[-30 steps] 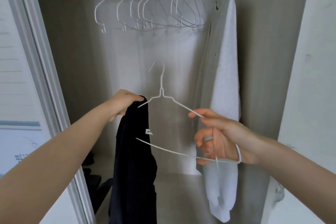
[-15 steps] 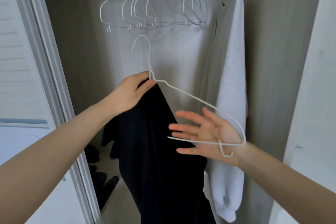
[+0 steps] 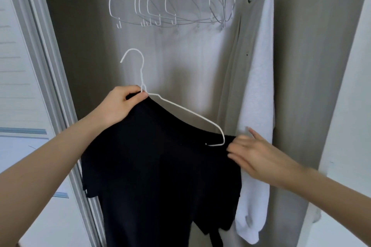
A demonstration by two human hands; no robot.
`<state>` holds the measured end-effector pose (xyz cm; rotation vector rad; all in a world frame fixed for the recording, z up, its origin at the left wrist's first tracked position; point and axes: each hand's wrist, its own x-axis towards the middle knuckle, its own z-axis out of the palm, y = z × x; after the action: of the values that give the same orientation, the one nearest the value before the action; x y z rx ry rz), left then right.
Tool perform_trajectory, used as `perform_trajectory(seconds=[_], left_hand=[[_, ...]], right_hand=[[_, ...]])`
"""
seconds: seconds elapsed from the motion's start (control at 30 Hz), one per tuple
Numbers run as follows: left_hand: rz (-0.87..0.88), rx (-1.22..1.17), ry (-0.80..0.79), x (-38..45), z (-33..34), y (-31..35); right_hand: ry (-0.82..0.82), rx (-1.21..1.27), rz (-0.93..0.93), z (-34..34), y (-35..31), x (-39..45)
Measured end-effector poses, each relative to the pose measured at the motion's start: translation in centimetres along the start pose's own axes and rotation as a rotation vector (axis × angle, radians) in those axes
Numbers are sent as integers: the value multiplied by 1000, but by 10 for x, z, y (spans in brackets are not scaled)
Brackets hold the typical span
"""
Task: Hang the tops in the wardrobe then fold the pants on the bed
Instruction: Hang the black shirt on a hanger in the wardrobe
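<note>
Left hand (image 3: 117,106) pinches the neck of a white wire hanger (image 3: 186,113) together with the collar edge of a black top (image 3: 160,166), thumb and fingers curled round both, just below the hook. Hook points up and left, free of the rail, well below the row of empty hangers (image 3: 170,4). Hanger sits tilted, right shoulder lower than the neck; that right end pokes out bare above the fabric, so the top looks only partly seated on it. Black top hangs down in front of the open wardrobe (image 3: 84,46), one short sleeve showing lower left, bottom edge out of frame. Right hand (image 3: 259,156) is at the top's right shoulder edge, just beside the hanger's right end; fingers mostly straight and blurred, index raised, so can't tell for sure whether it touches or nips the cloth. Behind the right hand, a white sweatshirt (image 3: 259,86) hangs at the right end of the rail, sleeve dangling low. Sliding door frame (image 3: 46,66) runs down the left side.
</note>
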<state>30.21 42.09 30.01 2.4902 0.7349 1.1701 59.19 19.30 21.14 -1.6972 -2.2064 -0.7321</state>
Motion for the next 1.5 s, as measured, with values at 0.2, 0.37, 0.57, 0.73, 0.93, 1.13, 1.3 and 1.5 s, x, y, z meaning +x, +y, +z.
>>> perform_trajectory(seconds=[0.2,0.37,0.57,0.73,0.93,1.13,1.3,1.5], left_hand=[[108,48,-43,-4,27,24],[164,9,-44,-4,39,40],[42,13,-20,-12,8,-7],[-14,-73,123,-12,3,-25],[-3,-67,152,-4,3,-21],[-7,-103,145,3,9,-21],[-61,-23,60,23,11,-20],[-78,-6,-153,47,46,-10]], right_hand=[[194,438,188,-13,-11,39],[438,889,579,-11,-24,72],[552,958,498,-41,-2,65],[293,631,286,-63,4,57],[67,775,462,-64,17,60],[-137,927,512,-65,8,57],[45,1318,730,-90,-1,69],[124,1419,1026,-120,-9,76]])
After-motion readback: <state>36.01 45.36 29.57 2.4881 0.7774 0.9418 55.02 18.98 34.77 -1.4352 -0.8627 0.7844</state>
